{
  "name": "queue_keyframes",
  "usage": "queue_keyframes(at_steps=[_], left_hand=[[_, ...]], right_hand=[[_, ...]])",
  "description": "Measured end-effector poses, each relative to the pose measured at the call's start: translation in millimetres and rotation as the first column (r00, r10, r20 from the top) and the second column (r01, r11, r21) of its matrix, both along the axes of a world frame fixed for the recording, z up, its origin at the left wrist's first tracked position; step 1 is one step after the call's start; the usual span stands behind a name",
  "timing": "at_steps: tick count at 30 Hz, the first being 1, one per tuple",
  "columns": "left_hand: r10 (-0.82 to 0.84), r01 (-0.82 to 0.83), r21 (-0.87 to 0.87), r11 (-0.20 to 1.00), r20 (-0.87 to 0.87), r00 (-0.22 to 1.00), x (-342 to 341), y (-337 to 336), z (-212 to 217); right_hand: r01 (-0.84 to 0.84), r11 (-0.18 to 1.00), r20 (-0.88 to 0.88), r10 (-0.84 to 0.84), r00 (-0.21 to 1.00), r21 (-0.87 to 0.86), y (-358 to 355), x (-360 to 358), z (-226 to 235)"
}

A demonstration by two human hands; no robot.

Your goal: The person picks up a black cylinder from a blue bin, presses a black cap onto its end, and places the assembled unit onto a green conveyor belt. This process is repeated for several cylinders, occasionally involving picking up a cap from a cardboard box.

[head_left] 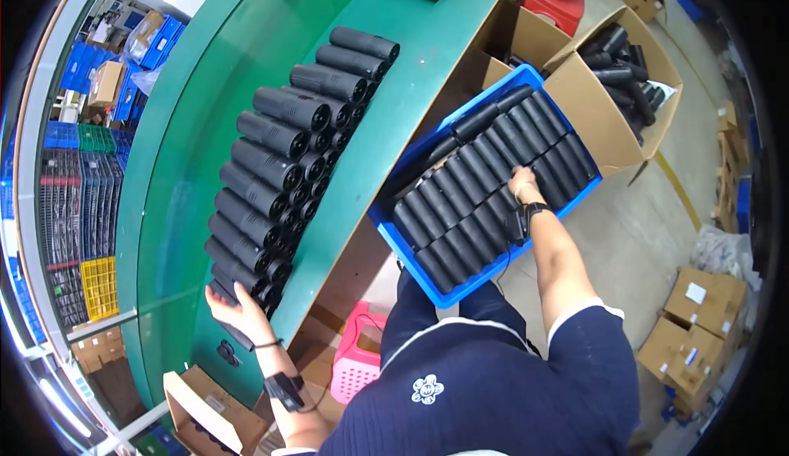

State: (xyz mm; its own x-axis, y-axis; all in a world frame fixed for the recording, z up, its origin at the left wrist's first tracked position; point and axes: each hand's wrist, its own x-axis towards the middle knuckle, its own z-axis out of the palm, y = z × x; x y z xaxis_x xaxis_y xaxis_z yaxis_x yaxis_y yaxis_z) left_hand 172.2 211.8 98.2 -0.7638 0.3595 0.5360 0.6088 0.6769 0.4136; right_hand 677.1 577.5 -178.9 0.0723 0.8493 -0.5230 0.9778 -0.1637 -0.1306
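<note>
Closest in is the person's dark navy short-sleeved shirt [485, 390] at 6 o'clock. The left hand [238, 312] is spread open, fingers pressed flat against the near end of a long stack of matte black plastic cylinders [283, 172] on the curved green conveyor table [177, 177], pretty much at its inner edge. Open belt sits on both sides of the stack. At 3 o'clock the right hand [520, 183] curls onto one of the same cylinders in the packed blue plastic crate [460, 287]; whether it's actually gripping, can't tell. Beyond the crate, an open brown cardboard box [588, 115] holds more, loosely heaped.
</note>
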Motion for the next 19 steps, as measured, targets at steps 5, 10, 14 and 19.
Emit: queue_keyframes(at_steps=[5,10,14,19], left_hand=[[-0.245,0.123,0.289,0.949,0.437,0.866,85.5,33.7,22.2],[-0.420,0.559,-0.147,0.816,0.514,0.748,134.5,76.2,-8.3],[-0.592,0.816,-0.103,0.569,0.638,0.493,186.9,128.2,-22.1],[-0.725,0.938,0.061,0.342,0.652,0.222,240.8,176.4,-58.4]], right_hand=[[0.192,0.975,0.067,-0.200,0.977,0.113,45.8,-18.2,-0.3],[0.204,0.955,0.164,-0.241,0.956,0.215,73.5,-10.1,-37.6],[-0.014,0.980,0.117,-0.009,0.993,0.198,58.0,-24.4,7.6],[0.108,0.962,-0.297,-0.030,0.954,0.250,19.4,-43.0,50.7]])
